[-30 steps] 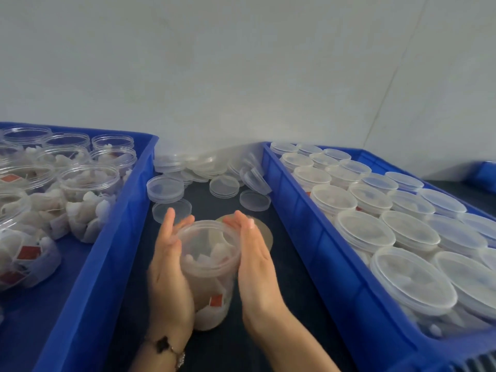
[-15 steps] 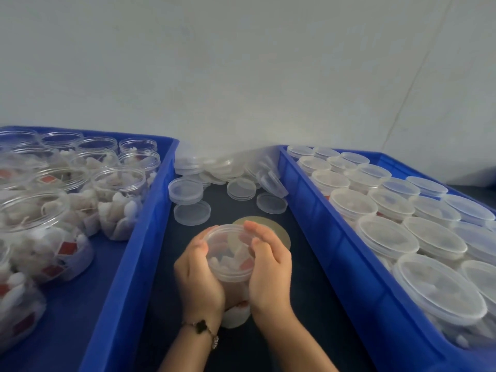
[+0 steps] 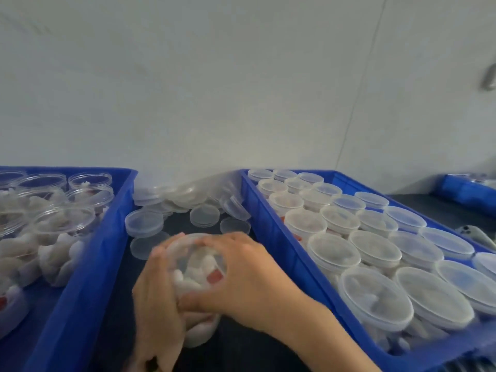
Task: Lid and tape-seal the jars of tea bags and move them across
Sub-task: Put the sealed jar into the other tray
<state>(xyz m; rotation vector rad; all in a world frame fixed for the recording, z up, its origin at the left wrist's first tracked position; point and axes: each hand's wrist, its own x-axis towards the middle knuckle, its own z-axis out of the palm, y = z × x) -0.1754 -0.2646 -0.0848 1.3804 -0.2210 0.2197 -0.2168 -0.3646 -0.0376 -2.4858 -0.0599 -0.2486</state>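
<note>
clear round jar (image 3: 193, 267) (tea bags) — both hands | smooth lid (image 3: 188, 238) on

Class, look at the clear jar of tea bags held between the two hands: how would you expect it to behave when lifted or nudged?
The jar probably feels light: it holds only loose white tea bags. Its smooth clear wall may slip, which fits both the left hand and right hand gripping it. Round-sided, it would likely roll if tipped over.

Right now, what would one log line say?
left hand: grips jar | right hand: grips its lid | jar: between crates | step: lidding
</note>
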